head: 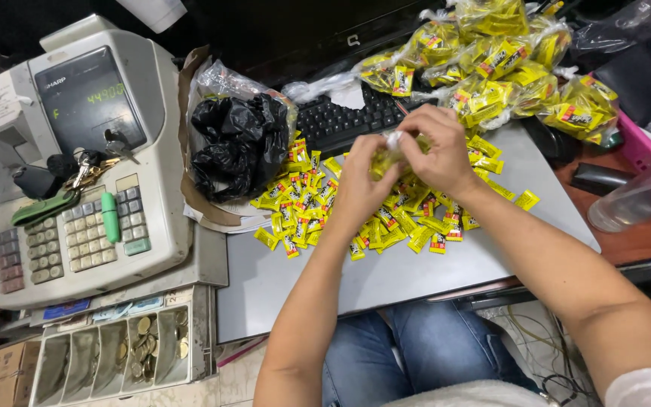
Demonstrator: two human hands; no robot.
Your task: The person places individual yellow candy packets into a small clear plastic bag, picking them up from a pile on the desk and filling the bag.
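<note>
Both my hands meet above a heap of small yellow candy sachets [318,207] spread on a grey board [386,275]. My left hand [361,181] and my right hand [440,149] together grip a small clear bag of yellow sachets [390,156], fingers pinched at its top. Several filled clear bags of the same sachets [502,71] are piled at the far right.
A cash register [77,166] with keys and a green marker stands at left, its open coin drawer [114,354] below. A pack of black plastic bags [239,139] and a black keyboard [340,120] lie behind the heap. A clear bottle [638,197] lies at right.
</note>
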